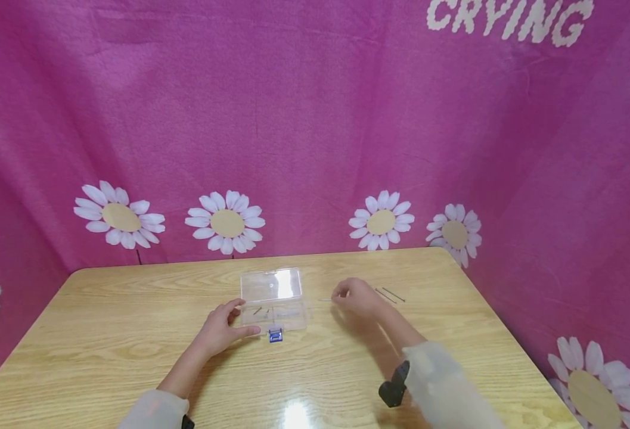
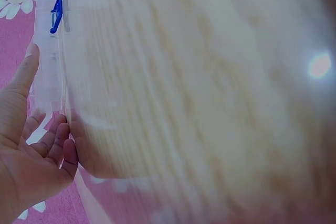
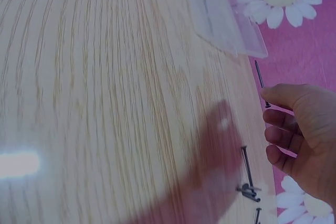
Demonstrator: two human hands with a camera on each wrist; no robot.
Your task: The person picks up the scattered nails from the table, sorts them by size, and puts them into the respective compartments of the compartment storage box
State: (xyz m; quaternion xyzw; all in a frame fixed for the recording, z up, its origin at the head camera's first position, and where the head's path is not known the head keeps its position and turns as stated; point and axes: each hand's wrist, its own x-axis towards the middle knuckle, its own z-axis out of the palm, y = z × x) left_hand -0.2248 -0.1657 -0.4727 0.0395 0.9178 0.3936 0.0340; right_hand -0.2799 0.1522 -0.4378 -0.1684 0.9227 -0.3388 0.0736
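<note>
- Your right hand (image 1: 359,297) pinches one nail (image 3: 260,78) by its head end, its point toward the clear box (image 1: 291,322).
- Your left hand (image 1: 220,328), fingers spread, holds the box's left end.
- Loose nails (image 1: 394,295) lie on the bench (image 1: 132,322), rightward.

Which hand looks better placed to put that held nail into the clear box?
Probably the right hand: its fingers pinch the nail beside the open box, while the left hand holds the box's opposite side.

glossy wood-grain table (image 1: 132,333), smooth plastic box (image 1: 295,322), metal nails (image 3: 247,166), matt cloth backdrop (image 1: 293,119)
</note>
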